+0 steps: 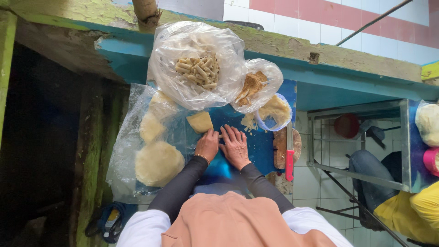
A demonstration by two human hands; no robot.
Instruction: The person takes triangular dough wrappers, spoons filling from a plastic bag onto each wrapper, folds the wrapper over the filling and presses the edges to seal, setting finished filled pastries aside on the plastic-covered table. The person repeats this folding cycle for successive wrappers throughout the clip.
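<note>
While both hands press side by side on the blue counter point(260, 146), the left hand point(208, 145) curls half shut and the right hand point(235, 146) lies flat and open over a thin dough roll point(220, 136), barely visible between them. Beyond sits a dough block point(200, 122), within reach; flat dough rounds point(157, 162) rest left on plastic sheeting. Farther back, a clear bag of cut sticks point(199, 71).

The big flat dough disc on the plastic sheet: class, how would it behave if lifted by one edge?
The dough disc looks soft and thin, so it would probably droop and stretch. Lying on the plastic sheet, it may cling slightly. It seems easily torn.
</note>
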